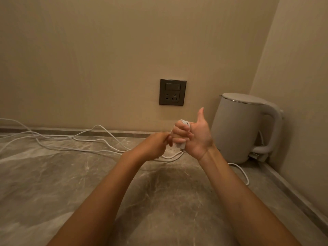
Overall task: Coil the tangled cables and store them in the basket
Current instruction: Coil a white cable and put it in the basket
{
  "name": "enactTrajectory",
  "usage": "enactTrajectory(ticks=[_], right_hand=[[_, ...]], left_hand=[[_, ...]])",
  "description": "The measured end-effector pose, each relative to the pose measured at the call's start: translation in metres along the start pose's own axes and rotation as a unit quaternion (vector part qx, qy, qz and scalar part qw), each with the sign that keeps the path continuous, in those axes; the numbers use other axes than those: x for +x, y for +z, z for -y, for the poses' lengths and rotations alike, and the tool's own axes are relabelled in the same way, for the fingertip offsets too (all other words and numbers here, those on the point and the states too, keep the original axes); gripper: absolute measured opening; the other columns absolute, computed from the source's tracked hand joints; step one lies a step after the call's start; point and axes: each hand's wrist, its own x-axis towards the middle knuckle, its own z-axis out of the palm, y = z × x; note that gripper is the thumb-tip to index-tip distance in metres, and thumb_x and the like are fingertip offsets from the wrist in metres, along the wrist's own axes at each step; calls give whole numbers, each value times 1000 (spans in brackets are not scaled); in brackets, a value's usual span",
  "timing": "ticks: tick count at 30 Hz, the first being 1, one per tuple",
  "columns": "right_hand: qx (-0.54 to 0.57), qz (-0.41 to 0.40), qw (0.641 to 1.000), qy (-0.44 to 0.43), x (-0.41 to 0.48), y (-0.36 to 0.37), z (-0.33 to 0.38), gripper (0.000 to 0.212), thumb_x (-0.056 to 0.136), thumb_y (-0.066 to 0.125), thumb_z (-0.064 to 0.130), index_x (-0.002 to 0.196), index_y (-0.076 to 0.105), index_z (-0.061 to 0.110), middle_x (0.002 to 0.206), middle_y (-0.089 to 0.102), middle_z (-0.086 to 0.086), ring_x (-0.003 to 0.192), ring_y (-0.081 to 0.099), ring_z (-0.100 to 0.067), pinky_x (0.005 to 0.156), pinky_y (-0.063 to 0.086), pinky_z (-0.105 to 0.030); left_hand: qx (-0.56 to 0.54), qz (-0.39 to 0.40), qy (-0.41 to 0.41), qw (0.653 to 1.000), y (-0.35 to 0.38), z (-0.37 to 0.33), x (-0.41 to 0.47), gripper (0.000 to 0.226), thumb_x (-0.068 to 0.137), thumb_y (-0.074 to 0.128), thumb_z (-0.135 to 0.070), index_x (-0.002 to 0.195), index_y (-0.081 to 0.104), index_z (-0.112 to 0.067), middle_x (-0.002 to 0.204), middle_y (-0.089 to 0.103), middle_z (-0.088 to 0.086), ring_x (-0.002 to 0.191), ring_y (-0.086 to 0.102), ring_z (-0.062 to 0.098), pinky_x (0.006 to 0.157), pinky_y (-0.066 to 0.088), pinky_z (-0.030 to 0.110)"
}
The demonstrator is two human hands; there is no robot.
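Looking down from the head camera, the right hand [195, 139] is raised above the grey marbled stone desk [53, 174] with its fingers curled round a small white coil of cable [184, 123] and its thumb sticking straight up. What looks like a plug end pokes out below the fist. The left hand [156, 144] is just beside it, its fingertips seeming to pinch the strand that feeds the coil, though the grip itself is partly hidden.

The rest of the thin white cables [79, 139] trail from the hands across the desk to the left edge of the view, crossing one another in loose loops. No basket is in view.

These cables look light, limp and smooth. They will probably sag wherever they are unsupported, and finished turns may spring open if the fist loosens. The best hold is likely the one shown: the wound turns clamped in one hand, the free strand guided close to the coil by the other. Crossed strands may snag as they are drawn in.

A white electric kettle [245, 128] stands in the right corner, its own white cord [244, 173] lying on the desk, and a dark grey wall socket [172, 92] sits on the wall behind.
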Motion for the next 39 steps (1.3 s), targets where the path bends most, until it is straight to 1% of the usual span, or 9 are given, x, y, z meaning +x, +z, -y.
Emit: enactTrajectory(ticks=[5,8,10,15,19,23,28,32,39], right_hand=[[104,-88,986,-93,0,2,3,79,87,18,74,57,48,7,47,35,-1,41,35,-12,42,41,-22],[50,-151,977,-144,1,-1,4,71,91,20,69,67,47,8,51,39,-3,47,37,-14,53,41,-25],[-12,-174,971,-162,3,-3,2,72,92,18,67,67,48,6,50,41,-4,50,37,-15,59,41,-28],[-246,-220,930,-164,6,-12,-3,75,94,11,62,60,51,8,47,47,-3,48,44,-14,62,43,-29],[-403,-206,886,-95,7,-13,-6,84,91,-2,63,56,51,8,48,47,-4,43,46,-11,53,38,-24],[-465,-151,872,-21,7,-11,-10,89,88,-12,62,55,51,8,48,49,-2,46,47,-12,66,44,-26],[-449,-87,887,55,5,-9,-6,90,81,-13,70,56,46,7,48,49,-3,44,43,-13,51,42,-21],[-352,-15,932,88,-2,-8,0,95,79,-12,75,54,48,5,45,46,-5,42,42,-15,53,44,-24],[-46,46,997,49,-5,0,-3,96,81,-1,78,57,57,6,47,44,-2,42,40,-11,47,44,-22]], left_hand=[[100,119,-49,987,15,-6,0,22,96,42,-12,109,56,-1,120,58,15,105,58,29,73,49,31],[126,149,-46,980,14,-15,-2,22,99,39,-19,99,55,-4,111,57,16,93,59,30,60,49,31],[138,156,-17,978,10,-21,-2,24,99,40,-17,99,58,-2,105,58,15,92,57,28,67,44,30],[144,131,24,980,-7,-30,-8,32,98,42,-21,89,64,0,83,60,8,75,52,19,75,42,33],[111,70,36,991,-24,-28,-11,29,95,49,-25,83,67,-5,62,51,-5,54,43,5,54,34,23],[89,5,56,994,-40,-21,-12,22,92,55,-24,77,66,-12,64,57,-2,54,46,7,52,36,21],[58,-99,62,991,-40,-9,-7,22,91,54,-25,86,65,-7,66,53,-8,59,49,3,58,40,18],[32,-150,76,985,-36,-5,-6,15,90,56,-26,82,62,-15,64,47,-16,60,45,-4,56,36,18],[-29,-123,60,990,-20,4,0,24,98,39,-17,86,59,-16,69,59,12,61,53,23,68,48,39]])
